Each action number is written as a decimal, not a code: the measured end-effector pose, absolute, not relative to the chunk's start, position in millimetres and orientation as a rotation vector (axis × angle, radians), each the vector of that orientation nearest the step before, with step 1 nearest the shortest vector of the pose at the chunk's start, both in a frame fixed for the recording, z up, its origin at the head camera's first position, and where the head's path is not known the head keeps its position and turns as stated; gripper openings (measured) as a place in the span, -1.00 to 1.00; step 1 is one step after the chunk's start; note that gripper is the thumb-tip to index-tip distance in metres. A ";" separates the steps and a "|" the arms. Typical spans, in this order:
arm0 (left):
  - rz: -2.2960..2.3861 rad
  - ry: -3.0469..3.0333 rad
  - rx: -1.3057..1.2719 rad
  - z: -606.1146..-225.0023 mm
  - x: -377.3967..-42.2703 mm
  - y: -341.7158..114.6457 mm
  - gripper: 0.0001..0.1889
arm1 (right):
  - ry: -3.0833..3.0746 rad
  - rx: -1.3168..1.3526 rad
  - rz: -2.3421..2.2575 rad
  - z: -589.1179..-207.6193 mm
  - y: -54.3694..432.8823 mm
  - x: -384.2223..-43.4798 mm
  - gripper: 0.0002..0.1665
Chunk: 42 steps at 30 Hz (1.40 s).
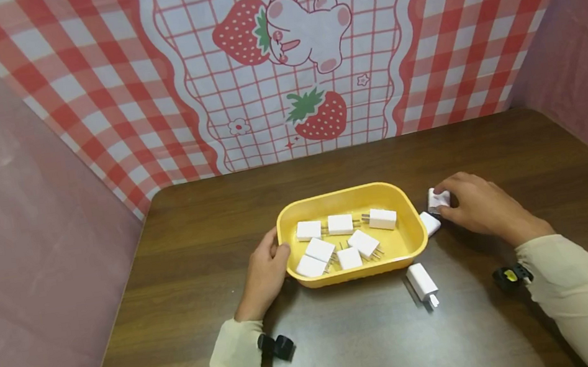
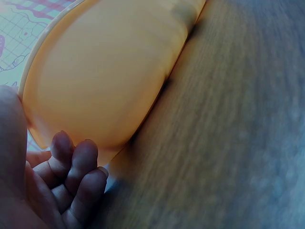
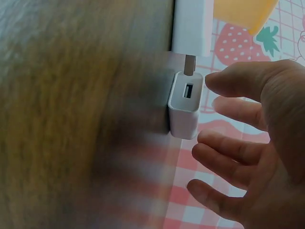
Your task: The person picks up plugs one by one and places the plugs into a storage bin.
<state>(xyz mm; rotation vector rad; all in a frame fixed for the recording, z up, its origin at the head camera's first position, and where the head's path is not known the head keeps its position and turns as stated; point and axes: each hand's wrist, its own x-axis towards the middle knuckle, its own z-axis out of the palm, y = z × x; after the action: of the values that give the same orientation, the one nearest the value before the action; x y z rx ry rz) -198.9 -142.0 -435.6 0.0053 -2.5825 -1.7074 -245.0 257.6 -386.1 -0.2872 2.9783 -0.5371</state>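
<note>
My left hand (image 1: 266, 272) grips the left end of a yellow plastic basket (image 1: 360, 273), thumb at the rim and fingers curled against the outer wall. Inside the basket lie several white charger plugs (image 1: 340, 224) with metal prongs. To the basket's right, my right hand (image 1: 480, 204) reaches over a white charger plug (image 3: 183, 119) whose USB port shows in the right wrist view. Its thumb and fingers are spread, fingertips right beside that plug. Another charger plug (image 1: 430, 224) lies against it by the basket's right end, its prong pointing at the first.
A third loose charger plug (image 1: 422, 281) lies in front of the basket's right corner. Everything stands on a dark wooden table (image 1: 339, 346). A red-checked cloth with strawberries (image 1: 318, 114) hangs behind it, and pink cloth (image 1: 33, 214) covers both sides.
</note>
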 end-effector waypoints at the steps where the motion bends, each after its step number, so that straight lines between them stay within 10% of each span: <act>1: -1.708 -2.581 0.004 -435.7 -198.9 -142.2 -0.48 | 2.976 -0.285 -0.531 -386.6 257.9 -245.6 -0.42; 42: -1.684 -2.583 -0.002 -437.2 -199.8 -142.7 -0.48 | 2.991 -0.281 -0.510 -393.0 262.0 -249.8 -0.39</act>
<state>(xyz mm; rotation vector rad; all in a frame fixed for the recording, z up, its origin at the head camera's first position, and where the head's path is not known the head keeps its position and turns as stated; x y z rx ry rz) -199.8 -142.7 -437.2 -0.0019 -2.5830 -1.6840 -249.8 262.0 -393.0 -0.2812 2.9907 -0.5101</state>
